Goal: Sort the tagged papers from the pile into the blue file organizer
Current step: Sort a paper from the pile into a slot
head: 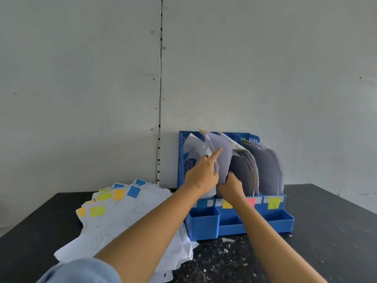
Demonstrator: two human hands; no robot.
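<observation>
**Both hands at the sheets in the blue organizer**

The blue plastic file organizer [234, 221] stands on the black table [326, 231], against the pale grey wall [81, 78]. Its upright slots hold curved, sagging bundles of paper; small colour tags in yellow and pink sit on its front ledge above the open trays. The left hand [201, 176] reaches into the left part of the organizer, index finger stretched out and pressing against a greyish sheet of paper [221, 160] standing there; whether the other fingers hold the sheet's edge cannot be told. The right hand [231, 184] is just beside it, fingers curled at the lower edge of the same sheets, apparently gripping them. To the left of the organizer, the fanned pile of white papers [122, 221] with blue, yellow and orange sticky tags lies flat on the table, partly beneath the left forearm.
</observation>
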